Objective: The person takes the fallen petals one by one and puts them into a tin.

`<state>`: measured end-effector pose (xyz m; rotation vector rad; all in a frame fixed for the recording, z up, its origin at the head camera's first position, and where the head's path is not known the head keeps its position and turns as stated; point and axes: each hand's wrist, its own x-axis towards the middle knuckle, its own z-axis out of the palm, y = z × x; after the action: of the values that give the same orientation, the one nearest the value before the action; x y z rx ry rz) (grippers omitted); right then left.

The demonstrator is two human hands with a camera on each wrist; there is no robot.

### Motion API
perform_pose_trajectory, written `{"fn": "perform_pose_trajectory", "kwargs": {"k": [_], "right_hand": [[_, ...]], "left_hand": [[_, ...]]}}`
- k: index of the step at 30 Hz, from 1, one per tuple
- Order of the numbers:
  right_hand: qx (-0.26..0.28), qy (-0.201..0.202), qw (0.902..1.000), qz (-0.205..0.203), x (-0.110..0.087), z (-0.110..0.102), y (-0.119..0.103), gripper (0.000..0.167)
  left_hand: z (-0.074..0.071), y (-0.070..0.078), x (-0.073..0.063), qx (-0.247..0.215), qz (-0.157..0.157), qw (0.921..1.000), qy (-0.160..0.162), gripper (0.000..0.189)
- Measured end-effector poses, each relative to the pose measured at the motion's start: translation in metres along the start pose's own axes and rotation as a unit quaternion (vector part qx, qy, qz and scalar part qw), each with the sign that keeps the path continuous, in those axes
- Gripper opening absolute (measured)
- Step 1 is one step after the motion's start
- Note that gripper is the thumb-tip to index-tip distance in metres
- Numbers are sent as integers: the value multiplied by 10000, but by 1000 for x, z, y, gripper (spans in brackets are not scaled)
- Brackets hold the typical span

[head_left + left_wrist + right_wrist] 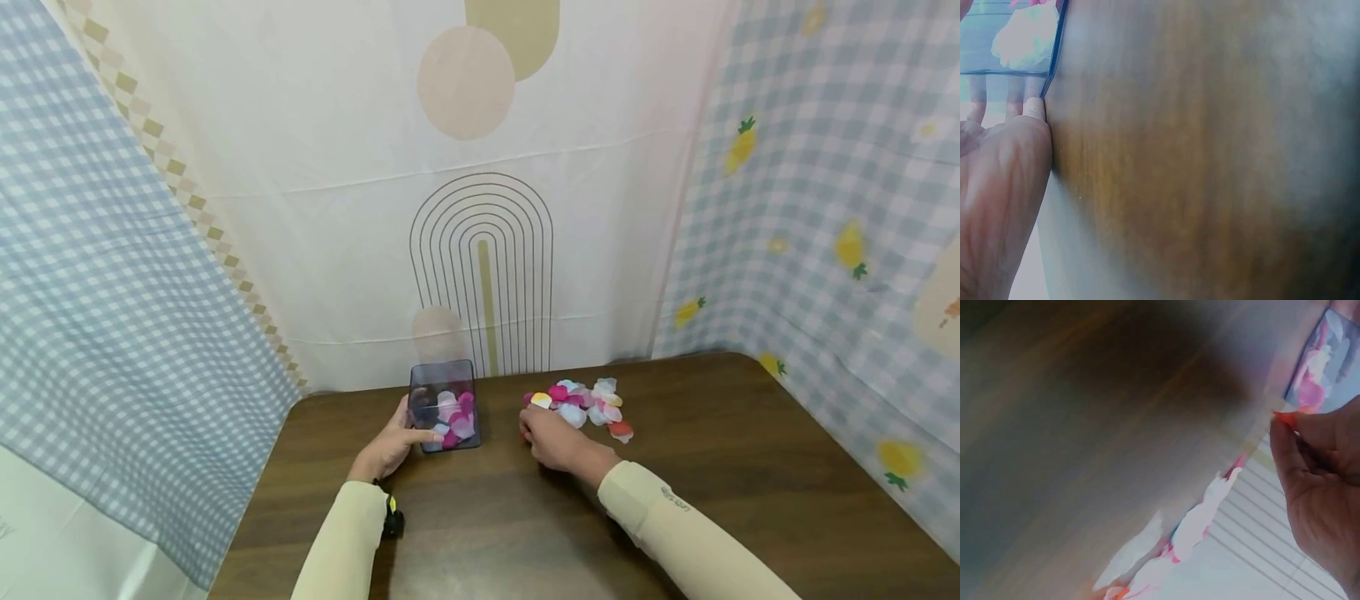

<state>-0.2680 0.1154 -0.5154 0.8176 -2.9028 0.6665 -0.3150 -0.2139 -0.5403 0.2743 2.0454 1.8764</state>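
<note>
My left hand (pixel 386 446) grips a clear, dark-tinted plastic box (pixel 442 374) by its left side, with the thumb over the near edge. Pink, white and magenta petals (pixel 462 423) lie inside the box. In the left wrist view, the fingers show through the clear wall below a white petal (pixel 1029 39). My right hand (pixel 558 440) is at the near left of a loose pile of petals (pixel 573 415). Between its thumb and fingertips it pinches an orange-red petal (pixel 1285 417), mostly hidden by the hand in the head view.
Both the box and the pile are toward the back of a dark brown wooden table (pixel 480 517). A red-orange petal (pixel 621 431) sits at the pile's near right. Behind the table hangs a white patterned cloth (pixel 337 267), with checked cloths (pixel 795 208) at the sides.
</note>
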Motion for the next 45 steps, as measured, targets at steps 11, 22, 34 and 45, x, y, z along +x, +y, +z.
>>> {"fn": "perform_pose_trajectory", "kwargs": {"k": [11, 22, 34, 45], "right_hand": [[473, 865, 9943, -418, 28, -12, -52, 5], [797, 1603, 9798, -889, 55, -25, -93, 6], [888, 1835, 9766, -681, 73, -19, -90, 5], [860, 1351, 9863, -393, 100, -18, -93, 11]], "left_hand": [[1, 1, -1, 51, 20, 10000, -17, 107], [0, -3, 3, -114, 133, 9998, -37, 104], [-2, -4, 4, -127, 158, 9998, -14, 102], [-2, -3, 4, -135, 168, 9997, -103, 105]]}}
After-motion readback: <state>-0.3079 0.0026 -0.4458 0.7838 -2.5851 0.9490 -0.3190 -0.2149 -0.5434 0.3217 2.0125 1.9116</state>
